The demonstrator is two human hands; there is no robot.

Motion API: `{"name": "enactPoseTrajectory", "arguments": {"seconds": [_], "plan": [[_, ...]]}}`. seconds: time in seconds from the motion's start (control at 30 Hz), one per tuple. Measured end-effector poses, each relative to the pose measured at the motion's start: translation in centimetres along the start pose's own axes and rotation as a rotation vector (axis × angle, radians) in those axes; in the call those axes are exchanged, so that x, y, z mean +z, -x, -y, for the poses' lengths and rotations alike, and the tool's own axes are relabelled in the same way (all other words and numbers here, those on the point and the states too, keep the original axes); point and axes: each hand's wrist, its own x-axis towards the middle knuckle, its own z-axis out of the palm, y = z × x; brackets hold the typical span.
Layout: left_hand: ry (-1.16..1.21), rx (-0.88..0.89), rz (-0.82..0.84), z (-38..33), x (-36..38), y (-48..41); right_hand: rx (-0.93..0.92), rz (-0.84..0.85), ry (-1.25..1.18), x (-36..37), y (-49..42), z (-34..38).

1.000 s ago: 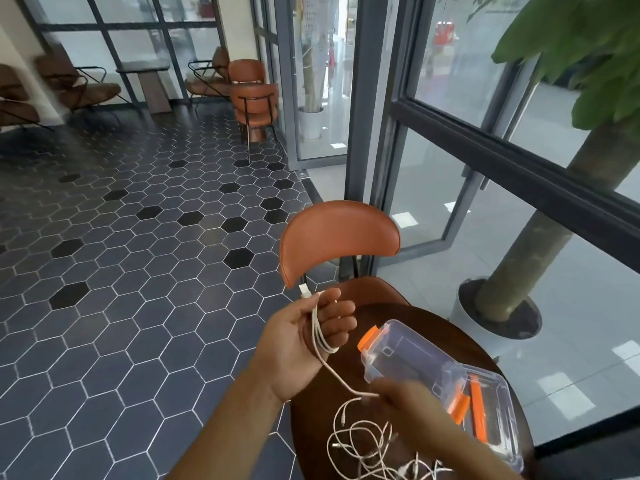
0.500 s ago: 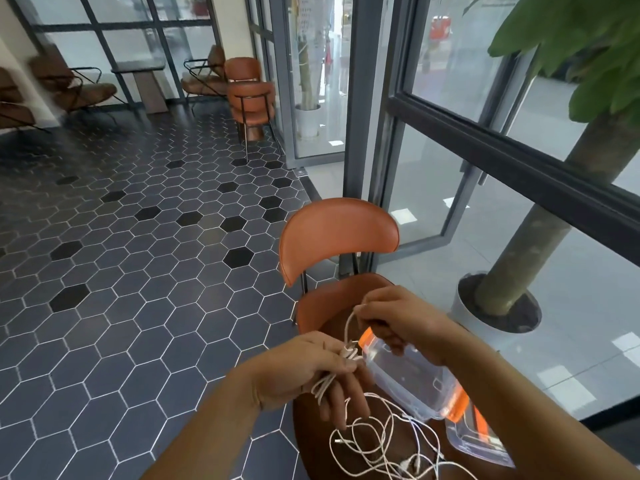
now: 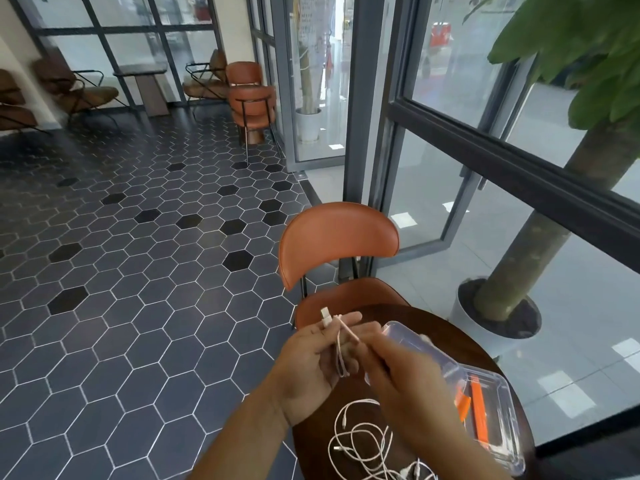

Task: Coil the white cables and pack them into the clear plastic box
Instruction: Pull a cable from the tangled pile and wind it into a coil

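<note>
The person's left hand point(image 3: 308, 362) clamps 1 white cable point(image 3: 341, 355) as a spool, the right hand point(image 3: 401, 375) pinches its strand to feed loops, and the loose cables point(image 3: 360, 441) lie on the near table point(image 3: 313, 455) just left of the clear plastic box point(image 3: 491, 386), handy for packing.

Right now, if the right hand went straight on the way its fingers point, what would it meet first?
The left hand, probably: the right hand points at its fingers and pinches the white cable wound round them.
</note>
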Motion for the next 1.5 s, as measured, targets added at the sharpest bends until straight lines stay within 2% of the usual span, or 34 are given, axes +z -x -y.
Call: {"name": "enactPoseTrajectory", "arguments": {"seconds": [0.2,0.37,0.43,0.5,0.57,0.63,0.7,0.8,0.87,0.97,1.03,1.1,1.17,1.27,1.4,1.5], "plan": [[0.307,0.046,-0.055,-0.6,0.3,-0.2,-0.155,-0.053,0.219,3.0,2.9,-1.4],[0.337,0.065,-0.059,-0.4,0.3,-0.1,-0.144,-0.086,0.176,3.9,3.2,-4.5],[0.327,0.073,-0.013,-0.1,0.6,0.0,-0.046,-0.032,0.125,3.5,2.4,-5.5],[0.301,0.063,0.048,0.1,0.8,0.3,0.062,0.191,0.111,2.5,1.1,-6.4],[0.211,0.036,0.137,0.0,0.8,0.7,0.076,0.391,0.215,1.1,-0.7,-7.2],[0.043,-0.014,0.210,-0.4,0.6,1.0,0.094,0.498,0.274,-0.4,-2.5,-7.3],[-0.129,-0.089,0.265,-0.6,0.2,0.9,0.069,0.523,0.284,-1.9,-4.6,-6.8],[-0.322,-0.174,0.344,-0.9,0.0,0.4,0.010,0.462,0.281,-4.0,-7.3,-4.1],[-0.426,-0.185,0.322,-0.9,-0.1,0.1,-0.059,0.416,0.344,-4.7,-8.2,-2.2],[-0.566,-0.135,0.188,-0.7,-0.1,-0.3,-0.126,0.304,0.442,-4.9,-7.8,0.3],[-0.595,-0.072,0.112,-0.2,-0.1,-0.7,-0.123,0.285,0.526,-4.5,-7.3,1.1],[-0.565,-0.006,0.045,0.4,-0.1,-1.1,-0.038,0.332,0.575,-3.9,-6.5,1.2],[-0.467,0.033,-0.022,1.0,-0.2,-1.7,0.063,0.313,0.527,-3.2,-5.3,0.4],[-0.254,0.053,-0.097,1.2,-0.2,-2.2,0.193,0.167,0.298,-1.9,-2.8,-1.3],[-0.004,0.098,-0.136,1.4,0.7,-2.9,0.287,0.095,-0.230,-0.1,0.6,-1.3],[0.170,0.154,-0.157,1.4,1.7,-3.5,0.370,-0.036,-0.612,1.2,2.3,-0.4]]}}
